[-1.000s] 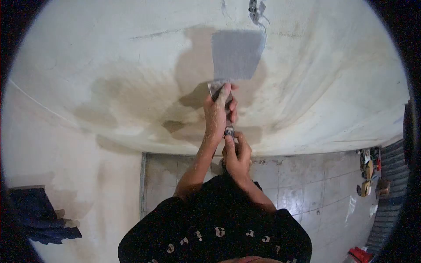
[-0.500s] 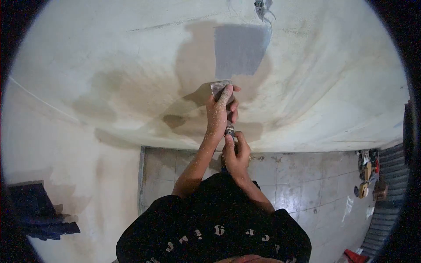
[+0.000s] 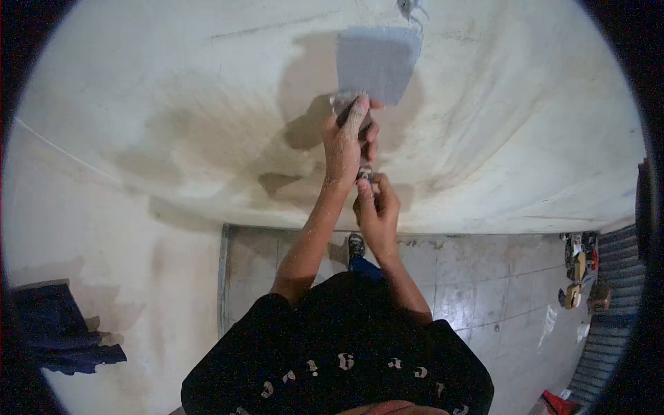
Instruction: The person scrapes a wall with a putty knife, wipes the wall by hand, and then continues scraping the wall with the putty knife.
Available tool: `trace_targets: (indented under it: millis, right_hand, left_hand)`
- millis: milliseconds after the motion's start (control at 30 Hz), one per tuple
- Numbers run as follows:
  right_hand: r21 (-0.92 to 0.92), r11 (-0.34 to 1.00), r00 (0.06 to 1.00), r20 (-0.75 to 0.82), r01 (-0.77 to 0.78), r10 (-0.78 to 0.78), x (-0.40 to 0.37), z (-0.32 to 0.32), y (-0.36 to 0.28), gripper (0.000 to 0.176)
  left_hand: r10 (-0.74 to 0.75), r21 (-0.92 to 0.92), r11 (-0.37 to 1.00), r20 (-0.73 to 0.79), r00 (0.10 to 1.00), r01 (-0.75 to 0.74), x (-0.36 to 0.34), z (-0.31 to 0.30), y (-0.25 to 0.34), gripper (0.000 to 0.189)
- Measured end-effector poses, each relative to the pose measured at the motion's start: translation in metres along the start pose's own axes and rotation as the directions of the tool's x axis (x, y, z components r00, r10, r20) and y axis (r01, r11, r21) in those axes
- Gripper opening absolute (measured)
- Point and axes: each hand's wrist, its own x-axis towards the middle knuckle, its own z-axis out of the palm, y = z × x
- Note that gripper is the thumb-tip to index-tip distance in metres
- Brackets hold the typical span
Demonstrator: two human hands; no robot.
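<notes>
Holds scraper (image 3: 341, 105) up against or very near wall (image 3: 242, 104), at lower left edge of gray patch (image 3: 377, 66); can't tell if touching. Shows a thin, flat, wide blade with worn grayish metal, smeared and scuffed, brighter at left corner, slightly blurred. Narrows toward handle, mostly hidden behind fingers, with dark lower end marked by pale spots. Can't tell full handle shape.

Clamps left hand (image 3: 343, 145) around upper handle, with thumb laid over base of blade and fingers curled at right side. Pinches lower end in right hand (image 3: 379, 211), just below left hand, with thumb on near face. Sprinkled with pale specks along left thumb, wrist and forearm.

Count: one scraper, two hands, both on it. Add one gray patch, flat and matte, roughly four-sided, with slightly ragged edges. Add one hole (image 3: 406, 8) in wall above patch, with gray smears around. See one dark cloth (image 3: 52, 325) at far left, one shoe (image 3: 355, 245) below hands on tiled floor (image 3: 477, 277), one black shirt (image 3: 339, 332) with pale letters. Note one ribbed sheet (image 3: 615, 297) at right, beside a small pile (image 3: 575, 273) of mixed items, too cluttered to count. Spot one red item (image 3: 557, 403) at lower right, partly cut off by dark border.
</notes>
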Motion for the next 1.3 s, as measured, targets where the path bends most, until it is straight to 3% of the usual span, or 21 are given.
trace_targets:
  millis: [133,333,433,567,667,767,900,933,1067,1167,1300]
  right_hand:
    - [-0.009,0.999,0.998,-0.032,-0.047,0.047,-0.013,0.003,0.013,0.021]
    - [-0.082,0.994,0.995,-0.056,0.077,-0.081,-0.015,0.004,0.009,0.021]
    - [-0.065,0.996,0.997,-0.042,-0.065,0.062,-0.017,0.0,0.013,0.021]
    - [-0.084,0.995,0.998,-0.046,0.046,-0.05,-0.01,0.003,0.0,0.022]
    - [-0.14,0.99,0.998,-0.056,-0.023,0.015,-0.021,-0.005,0.022,0.022]
    - [-0.134,0.991,0.999,-0.053,0.002,-0.009,-0.017,-0.004,0.011,0.021]
    - [-0.201,0.974,0.989,-0.073,0.109,-0.126,-0.012,-0.001,0.004,0.02]
    - [-0.133,0.983,0.989,-0.059,0.126,-0.135,-0.014,-0.001,0.014,0.019]
    - [-0.117,0.991,0.998,-0.036,-0.058,0.054,-0.015,-0.004,0.002,0.018]
    - [-0.169,0.984,0.994,-0.081,0.057,-0.072,-0.018,-0.004,0.006,0.018]
    - [-0.157,0.988,0.999,-0.05,0.005,-0.013,-0.019,-0.01,0.013,0.019]
  left_hand:
    - [-0.08,0.002,0.997,0.005,0.997,0.08,-0.005,-0.014,-0.019,0.033]
    - [-0.066,0.025,0.997,-0.016,0.998,0.067,-0.01,-0.004,-0.005,0.032]
    - [-0.066,0.008,0.998,-0.007,0.998,0.066,-0.009,-0.013,-0.016,0.031]
    - [-0.057,0.024,0.998,-0.008,0.998,0.057,-0.01,-0.008,-0.012,0.033]
    - [-0.119,0.029,0.992,-0.065,0.991,0.121,-0.014,-0.014,-0.027,0.032]
    - [-0.12,-0.01,0.993,-0.045,0.992,0.12,-0.016,-0.008,-0.014,0.032]
    - [-0.071,0.019,0.997,-0.044,0.996,0.072,-0.011,-0.002,-0.005,0.03]
    - [-0.072,-0.021,0.997,-0.031,0.997,0.072,-0.013,-0.007,-0.014,0.03]
    - [-0.049,-0.033,0.998,-0.025,0.998,0.048,-0.009,-0.009,-0.016,0.031]
    - [-0.087,-0.002,0.996,-0.054,0.995,0.087,-0.016,-0.004,-0.011,0.031]
    - [-0.113,0.013,0.993,-0.069,0.991,0.114,-0.02,-0.007,-0.018,0.03]
